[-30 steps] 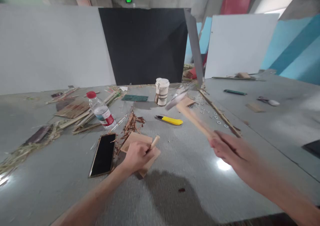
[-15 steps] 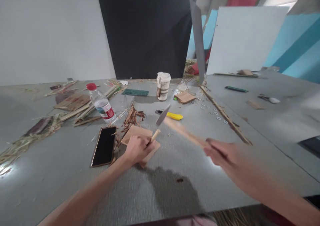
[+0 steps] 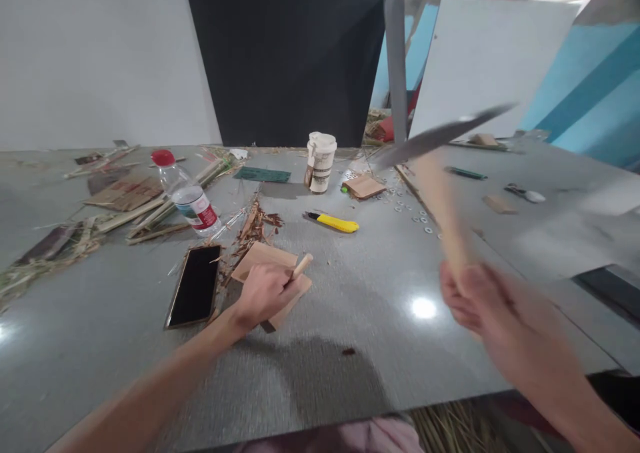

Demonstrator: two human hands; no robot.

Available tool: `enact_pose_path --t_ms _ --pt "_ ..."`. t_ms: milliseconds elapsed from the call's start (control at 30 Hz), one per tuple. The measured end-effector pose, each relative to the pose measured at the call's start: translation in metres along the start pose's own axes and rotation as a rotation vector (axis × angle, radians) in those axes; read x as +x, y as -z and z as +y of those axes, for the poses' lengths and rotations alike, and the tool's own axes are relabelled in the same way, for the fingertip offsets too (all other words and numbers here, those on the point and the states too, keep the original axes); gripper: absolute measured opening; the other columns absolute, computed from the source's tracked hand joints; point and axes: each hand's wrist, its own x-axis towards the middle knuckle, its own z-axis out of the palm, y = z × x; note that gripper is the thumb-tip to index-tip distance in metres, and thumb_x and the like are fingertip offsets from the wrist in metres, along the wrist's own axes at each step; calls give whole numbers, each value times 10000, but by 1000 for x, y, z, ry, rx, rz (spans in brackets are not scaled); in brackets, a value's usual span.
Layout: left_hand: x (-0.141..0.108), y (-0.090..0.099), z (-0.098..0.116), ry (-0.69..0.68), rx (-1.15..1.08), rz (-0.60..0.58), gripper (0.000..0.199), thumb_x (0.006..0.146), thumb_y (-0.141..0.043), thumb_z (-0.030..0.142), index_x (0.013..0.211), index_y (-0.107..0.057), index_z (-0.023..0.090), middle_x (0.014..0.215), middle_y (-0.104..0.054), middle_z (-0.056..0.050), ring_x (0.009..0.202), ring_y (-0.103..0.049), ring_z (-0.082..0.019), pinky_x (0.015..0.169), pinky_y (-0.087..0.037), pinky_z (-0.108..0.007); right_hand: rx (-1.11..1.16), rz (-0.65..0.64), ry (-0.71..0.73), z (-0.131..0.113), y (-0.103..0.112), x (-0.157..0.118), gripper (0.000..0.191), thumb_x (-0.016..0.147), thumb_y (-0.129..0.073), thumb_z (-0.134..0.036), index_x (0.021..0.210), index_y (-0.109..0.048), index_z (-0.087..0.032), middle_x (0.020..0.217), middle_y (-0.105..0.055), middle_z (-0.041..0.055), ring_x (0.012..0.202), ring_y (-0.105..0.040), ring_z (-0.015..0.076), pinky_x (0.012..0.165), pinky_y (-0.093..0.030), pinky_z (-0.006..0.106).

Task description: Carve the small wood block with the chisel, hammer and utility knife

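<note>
My left hand (image 3: pixel 264 294) is closed around a short light wooden stick (image 3: pixel 303 266), whose top end points up past my thumb. Under that hand lie thin wooden boards (image 3: pixel 273 255) on the grey table. My right hand (image 3: pixel 483 299) grips the pale wooden handle (image 3: pixel 443 206) of a hammer, raised on the right side of the view. The dark metal head (image 3: pixel 445 135) is smeared by motion. A yellow utility knife (image 3: pixel 335 222) rests beyond the boards, and a phone (image 3: pixel 194 286) lies left of my left hand.
A red-capped water bottle (image 3: pixel 187 196) stands at the left, with wood shavings (image 3: pixel 256 226) beside it. Farther back is a paper cup (image 3: pixel 321 163). A small wooden board (image 3: pixel 364 186), metal washers (image 3: pixel 416 220) and a long stick lie to the right.
My right hand has lifted the hammer up and to the right, away from the stick. My left hand still holds the stick over the boards. The view has shifted slightly.
</note>
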Motion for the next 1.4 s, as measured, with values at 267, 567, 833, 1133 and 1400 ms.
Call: enact_pose_path --t_ms 267,567,833,1133,1400 --pt "-1 -1 -2 4 -1 -9 286 1067 -692 423 1159 -719 153 1074 -751 -54 903 -737 -188 824 -656 -373 -88 -49 -27 8 9 -10 549 1061 -445 -714 758 -557 -269 558 -498 -16 477 -460 175 443 -296 299" --pt "-1 2 1 61 -75 -23 294 1063 -698 412 1201 -712 152 1123 -748 -65 941 -740 -200 849 -657 -392 -29 -120 -21 26 -11 -8 524 1066 -441 -700 789 -539 -266 579 -495 -17 484 -445 172 448 -305 294" --pt "0 8 3 92 -407 146 288 1041 -724 425 968 -696 147 849 -686 9 709 -651 -132 690 -594 -297 -225 -277 52 26 -25 15 547 1087 -372 -663 724 -467 -265 570 -484 -21 486 -469 165 469 -327 286" --pt "4 72 1 309 -1074 697 373 968 -538 438 673 -564 212 532 -432 57 437 -301 -85 423 -218 -241 -453 -238 173 63 -58 100 428 1081 -414 -571 773 -449 -276 569 -526 -5 502 -467 193 553 -251 323" --pt "3 79 11 376 -1394 667 433 869 -690 574 632 -595 224 432 -304 89 383 -263 -86 367 -203 -234 -600 -277 266 98 -90 131 380 1060 -458 -558 864 -601 -266 760 -729 74 640 -631 249 613 -343 349"
